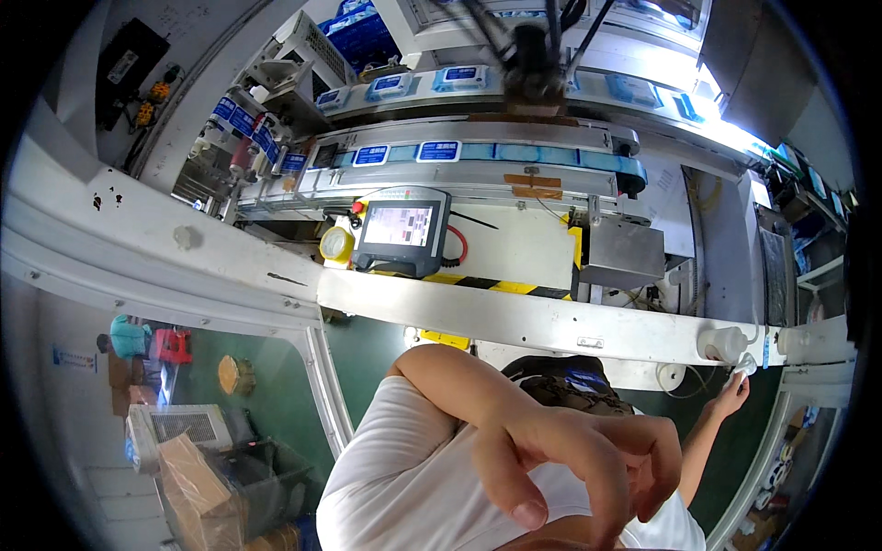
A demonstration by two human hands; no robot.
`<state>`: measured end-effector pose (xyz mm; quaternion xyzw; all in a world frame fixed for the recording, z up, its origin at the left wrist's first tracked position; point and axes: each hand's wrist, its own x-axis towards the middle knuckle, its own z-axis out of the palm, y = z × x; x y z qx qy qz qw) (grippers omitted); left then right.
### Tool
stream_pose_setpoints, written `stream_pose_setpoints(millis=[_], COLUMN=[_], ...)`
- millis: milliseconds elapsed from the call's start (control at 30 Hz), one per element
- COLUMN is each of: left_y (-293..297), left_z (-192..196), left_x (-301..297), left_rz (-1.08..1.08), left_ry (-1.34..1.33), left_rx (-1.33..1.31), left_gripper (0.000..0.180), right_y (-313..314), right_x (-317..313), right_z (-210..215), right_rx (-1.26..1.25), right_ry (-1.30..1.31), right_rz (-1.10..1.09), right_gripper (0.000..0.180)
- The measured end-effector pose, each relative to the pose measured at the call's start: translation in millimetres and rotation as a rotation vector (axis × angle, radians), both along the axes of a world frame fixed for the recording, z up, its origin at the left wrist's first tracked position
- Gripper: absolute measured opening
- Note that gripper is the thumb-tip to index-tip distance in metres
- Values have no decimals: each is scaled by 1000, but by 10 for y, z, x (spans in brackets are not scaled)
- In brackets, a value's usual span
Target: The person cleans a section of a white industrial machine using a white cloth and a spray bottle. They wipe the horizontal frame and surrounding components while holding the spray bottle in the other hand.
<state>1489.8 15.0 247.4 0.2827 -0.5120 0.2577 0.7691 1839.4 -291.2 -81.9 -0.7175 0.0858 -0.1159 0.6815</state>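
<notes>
My left hand is raised close to the camera, its arm bent at the elbow across my white shirt. Its fingers are curved and spread, and I see nothing held in them. My right hand reaches out to the right, fingers closed on a small white crumpled piece that looks like a wipe or tissue. That piece is beside a white round fitting on the machine's white frame rail. A dark cap-like item with a blue label shows below the rail.
Beyond the rail runs a conveyor carrying blue-and-white labels. Soft packs lie on a belt behind it, under a dark overhead picker. A control pendant and a metal box stand nearer. Left are cardboard and a crate.
</notes>
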Motion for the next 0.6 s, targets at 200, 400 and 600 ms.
stream_pose_setpoints(millis=[200,400,600], left_y=[210,-108,-107], left_z=[189,-5,-43], left_x=[-164,0,5], left_rz=[-130,42,143], left_ry=[330,95,132], left_rx=[158,-35,-6], left_gripper=[29,43,45], right_y=[17,-15,37], right_x=[4,97,69], right_z=[-57,-169,-95], right_rx=[-13,22,3], right_ry=[7,-6,11], right_rz=[9,24,69], right_gripper=[37,38,41])
